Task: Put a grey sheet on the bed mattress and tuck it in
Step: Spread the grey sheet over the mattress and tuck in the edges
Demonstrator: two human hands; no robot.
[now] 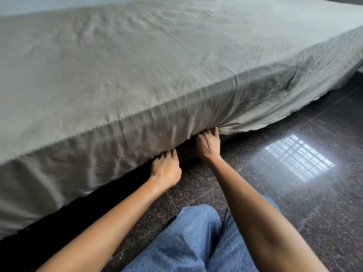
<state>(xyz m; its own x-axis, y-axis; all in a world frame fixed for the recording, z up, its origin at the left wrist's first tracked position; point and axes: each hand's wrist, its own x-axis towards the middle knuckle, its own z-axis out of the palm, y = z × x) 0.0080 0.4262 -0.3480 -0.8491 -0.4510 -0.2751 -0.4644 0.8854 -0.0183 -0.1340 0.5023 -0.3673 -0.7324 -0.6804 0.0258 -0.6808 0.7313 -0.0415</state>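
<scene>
Lying spread over the whole top of the bed mattress as a grey sheet (137,61), creased and finely wrinkled, hiding the mattress entirely. Draping down the near side and the right-hand end. Hanging loose and low along the left of the near side. Bunching into tight folds at the lower edge near the corner, the hem there drawn up and under.

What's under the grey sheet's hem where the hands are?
A dark gap shows below the grey sheet, above the speckled floor. The left hand and right hand curl round its hem, fingertips hidden. The mattress is fully covered.
</scene>
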